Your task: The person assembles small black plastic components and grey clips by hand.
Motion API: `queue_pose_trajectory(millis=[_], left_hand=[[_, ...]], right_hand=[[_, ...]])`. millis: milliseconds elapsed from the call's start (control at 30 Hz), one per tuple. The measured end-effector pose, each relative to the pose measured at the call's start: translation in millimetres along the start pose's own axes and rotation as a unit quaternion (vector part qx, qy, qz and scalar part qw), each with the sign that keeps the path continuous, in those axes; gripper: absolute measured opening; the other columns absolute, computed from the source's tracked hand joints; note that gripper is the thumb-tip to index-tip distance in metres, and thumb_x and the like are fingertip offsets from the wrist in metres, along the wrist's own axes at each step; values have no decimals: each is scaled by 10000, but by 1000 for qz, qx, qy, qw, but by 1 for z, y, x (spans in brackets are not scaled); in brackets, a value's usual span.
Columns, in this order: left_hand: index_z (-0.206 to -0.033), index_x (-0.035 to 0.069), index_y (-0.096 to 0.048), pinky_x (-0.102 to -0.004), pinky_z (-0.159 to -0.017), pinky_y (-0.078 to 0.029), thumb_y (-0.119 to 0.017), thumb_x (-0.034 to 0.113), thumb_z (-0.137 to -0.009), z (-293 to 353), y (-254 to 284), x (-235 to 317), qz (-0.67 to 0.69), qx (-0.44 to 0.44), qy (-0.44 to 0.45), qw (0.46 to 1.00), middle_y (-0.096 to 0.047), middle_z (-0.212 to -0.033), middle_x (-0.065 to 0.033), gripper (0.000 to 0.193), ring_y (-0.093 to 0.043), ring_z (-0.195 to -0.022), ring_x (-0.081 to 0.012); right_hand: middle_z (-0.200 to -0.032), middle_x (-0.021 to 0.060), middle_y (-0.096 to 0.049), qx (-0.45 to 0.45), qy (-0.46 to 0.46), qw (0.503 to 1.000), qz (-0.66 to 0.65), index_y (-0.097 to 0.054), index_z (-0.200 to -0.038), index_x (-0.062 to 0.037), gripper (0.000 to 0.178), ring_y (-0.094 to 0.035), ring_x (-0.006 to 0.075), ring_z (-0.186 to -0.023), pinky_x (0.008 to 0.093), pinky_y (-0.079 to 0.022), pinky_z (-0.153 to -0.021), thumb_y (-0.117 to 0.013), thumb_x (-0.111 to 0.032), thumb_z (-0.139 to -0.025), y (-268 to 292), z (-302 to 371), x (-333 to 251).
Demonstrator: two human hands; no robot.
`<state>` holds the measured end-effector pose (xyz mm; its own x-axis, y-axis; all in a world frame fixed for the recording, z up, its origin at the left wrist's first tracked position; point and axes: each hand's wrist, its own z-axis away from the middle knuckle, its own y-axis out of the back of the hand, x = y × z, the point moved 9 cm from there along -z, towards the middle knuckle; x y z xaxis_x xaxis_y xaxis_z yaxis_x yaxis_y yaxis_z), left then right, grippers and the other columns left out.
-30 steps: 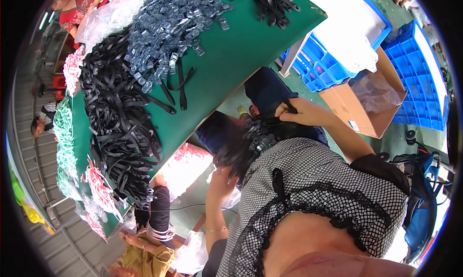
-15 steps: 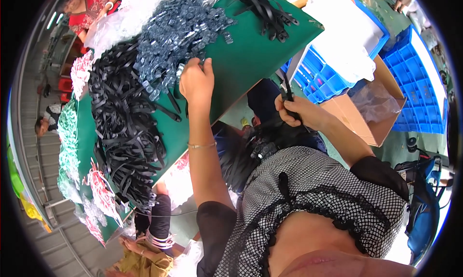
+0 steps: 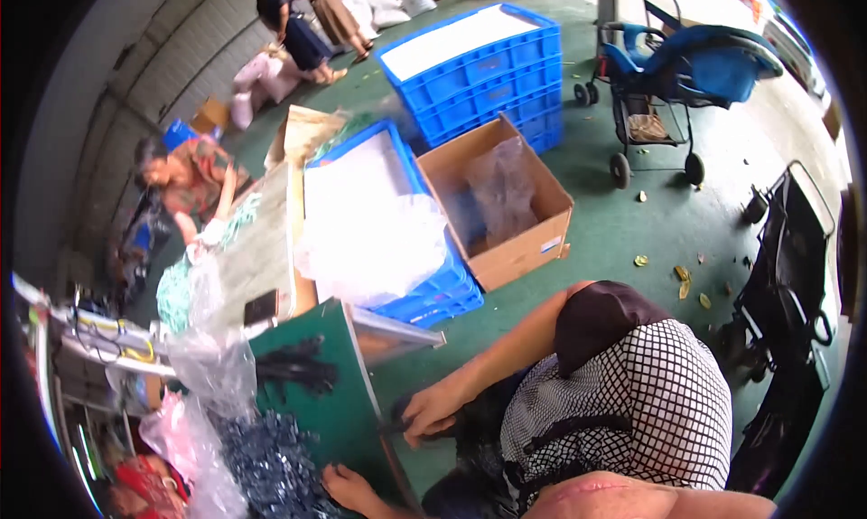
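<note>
At the lower edge, my left hand is on the green tabletop, beside a pile of small dark blue-grey plastic buckles. Its fingertips point toward the pile, look a little apart, and show nothing between them. My right hand is past the table's edge, above my lap, with its fingers curled round a black strap that is blurred. A bunch of black straps lies farther up the green top.
Blue crates holding white material stand beyond the table, next to an open cardboard box. More blue crates are stacked behind. A stroller and a black cart stand to the right. A co-worker handles pale green pieces.
My view has swung to the right, bringing the crates, stroller and floor into sight. The buckle pile and both hands now appear lower. My left hand has come off the buckles.
</note>
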<state>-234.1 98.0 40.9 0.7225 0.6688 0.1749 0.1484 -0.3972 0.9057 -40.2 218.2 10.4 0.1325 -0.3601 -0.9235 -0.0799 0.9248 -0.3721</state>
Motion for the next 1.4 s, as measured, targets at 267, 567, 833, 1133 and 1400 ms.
queue_pose_trajectory(millis=[267,567,833,1133,1400], left_hand=[[-946,-21,-571,-380,-643,-445,-448,246,-902,17,48,60,206,-6,23,978,-592,-841,-193,298,-552,-705,-302],[-935,20,-463,-303,-611,-410,-414,270,-924,72,6,102,585,-16,-53,809,-523,-802,-98,255,-452,-638,-162],[-1023,-44,-522,-264,-531,-379,-560,263,-830,104,-81,72,764,-32,137,629,-461,-691,-45,365,-449,-581,-174],[-1141,31,-460,-163,-477,-291,-555,347,-852,85,-13,131,766,-107,234,589,-375,-620,45,438,-344,-531,-39],[-1093,48,-486,-155,-456,-263,-526,314,-876,85,-33,110,713,-70,241,654,-360,-600,45,345,-334,-518,-37]], right_hand=[[-550,-26,-389,41,4,999,16,-590,-987,-30,329,-379,70,-476,227,-297,-431,-425,-295,-883,13,15,-9],[-661,-17,-482,54,77,995,36,-570,-996,-66,225,-419,46,-523,195,-310,-425,-547,-232,-847,8,13,-16],[-687,-19,-511,104,163,979,64,-516,-874,-78,155,-468,44,-606,190,-341,-475,-606,-186,-810,18,15,-21],[-716,-37,-515,236,138,959,66,-543,-909,-57,167,-431,33,-600,180,-335,-506,-611,-186,-826,90,64,-50],[-685,-37,-506,315,162,934,42,-566,-852,-60,102,-397,24,-531,175,-281,-436,-616,-143,-822,118,97,-66]])
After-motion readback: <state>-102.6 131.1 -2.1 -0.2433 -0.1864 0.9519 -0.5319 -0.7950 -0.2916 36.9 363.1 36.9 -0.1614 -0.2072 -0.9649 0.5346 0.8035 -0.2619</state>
